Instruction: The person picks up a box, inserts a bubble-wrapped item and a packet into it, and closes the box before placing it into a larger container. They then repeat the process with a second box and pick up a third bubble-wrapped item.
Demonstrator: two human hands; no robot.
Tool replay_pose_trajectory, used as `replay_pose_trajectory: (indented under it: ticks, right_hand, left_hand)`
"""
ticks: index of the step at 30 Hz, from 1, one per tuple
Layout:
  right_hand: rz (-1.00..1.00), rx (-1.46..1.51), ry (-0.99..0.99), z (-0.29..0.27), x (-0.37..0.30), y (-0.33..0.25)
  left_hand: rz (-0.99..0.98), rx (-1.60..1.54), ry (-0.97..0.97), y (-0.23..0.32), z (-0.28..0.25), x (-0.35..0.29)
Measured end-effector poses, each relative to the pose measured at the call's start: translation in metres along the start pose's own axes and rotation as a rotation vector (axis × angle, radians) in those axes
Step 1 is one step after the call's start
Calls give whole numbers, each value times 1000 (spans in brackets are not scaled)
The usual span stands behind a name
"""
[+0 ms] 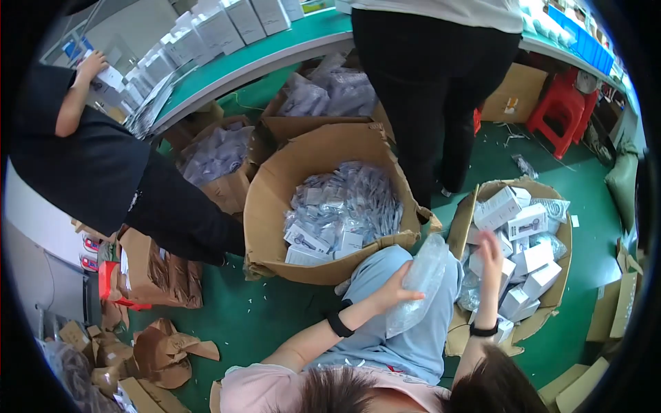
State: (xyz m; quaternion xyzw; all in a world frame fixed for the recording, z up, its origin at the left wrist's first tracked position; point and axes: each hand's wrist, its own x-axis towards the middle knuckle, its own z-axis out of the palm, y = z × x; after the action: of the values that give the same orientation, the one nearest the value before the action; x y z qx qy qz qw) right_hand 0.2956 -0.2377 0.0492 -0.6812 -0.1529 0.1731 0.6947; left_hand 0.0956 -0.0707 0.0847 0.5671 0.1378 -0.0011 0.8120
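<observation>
Green floor under me, crowded with open cartons.

The smooth green floor (275,316) carries a big open brown cardboard carton (275,186) in front of my knee, filled with clear plastic sachets. To my right sits a second torn brown carton (561,206) holding small white boxes. Further off stand two more brown cartons (234,186) of clear bagged parts. Ripped brown cardboard scraps (162,351) lie at my lower left, flat cardboard pieces (613,310) at the right edge. A red plastic stool (561,110) stands far right. The long green-topped desk (275,45) beyond bears rows of white boxes (220,27).
</observation>
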Motion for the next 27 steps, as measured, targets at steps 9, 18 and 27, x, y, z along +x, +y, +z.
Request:
replay_pose_trajectory:
  ticks: [9,18,27]
  right_hand:
    - [-61,309,-317,120,-105,-49]
    - [-264,131,-135,141,-98,-91]
    - [-330,149,-258,135,-97,-94]
  left_hand:
    - [328,912,266,43,14,-36]
    - [462,420,221,50,-15,-57]
    - [461,235,145,70,-16,-58]
